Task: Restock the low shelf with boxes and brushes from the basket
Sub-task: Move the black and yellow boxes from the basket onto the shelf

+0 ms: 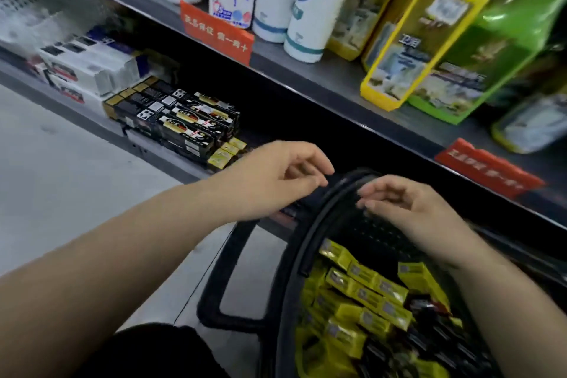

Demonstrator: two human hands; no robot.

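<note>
Over the black basket, left hand and right hand hover loosely curled, empty, beside its handle. Yellow boxes inside; black boxes on low shelf.

Dim, soft light leaves the low shelf in shadow (edges bend, motion blur throughout).

My one camera rides on my head, wide-angle, facing forward and down. It hangs close over the basket at lower right, and the low shelf runs slantwise just ahead.
</note>
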